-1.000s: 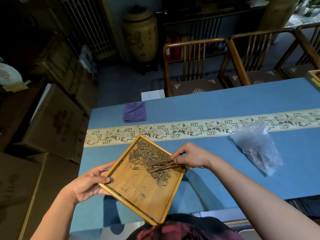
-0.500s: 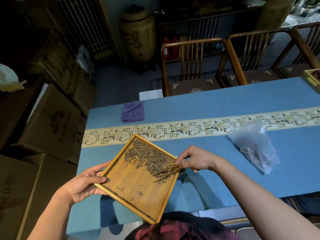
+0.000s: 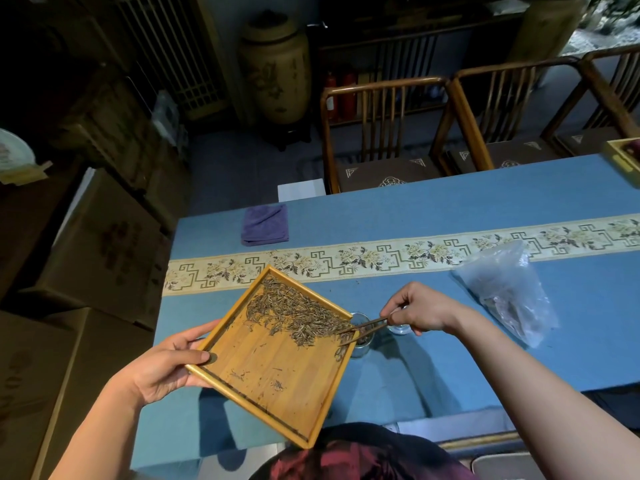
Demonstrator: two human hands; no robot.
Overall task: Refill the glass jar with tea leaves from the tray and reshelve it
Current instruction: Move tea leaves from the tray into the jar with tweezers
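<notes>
My left hand [image 3: 166,367] grips the near-left edge of a square bamboo tray [image 3: 270,368] and holds it tilted above the blue table. Dry tea leaves [image 3: 298,313] are heaped along the tray's far and right side. My right hand [image 3: 420,308] pinches wooden tongs [image 3: 362,329] whose tips lie in the leaves at the tray's right edge. A small glass jar [image 3: 363,336] stands on the table just beyond that edge, partly hidden by the tray. A clear lid [image 3: 398,328] lies beside the jar, under my right hand.
A crumpled clear plastic bag [image 3: 509,292] lies to the right. A folded purple cloth [image 3: 265,224] sits at the table's far left. Wooden chairs [image 3: 381,133] line the far side. Cardboard boxes [image 3: 100,244] stand left of the table. Another tray's corner [image 3: 625,161] shows far right.
The tea leaves have been swept from the tray's middle toward its right edge. My right hand with the tongs has moved right, and the glass jar now shows past the tray.
</notes>
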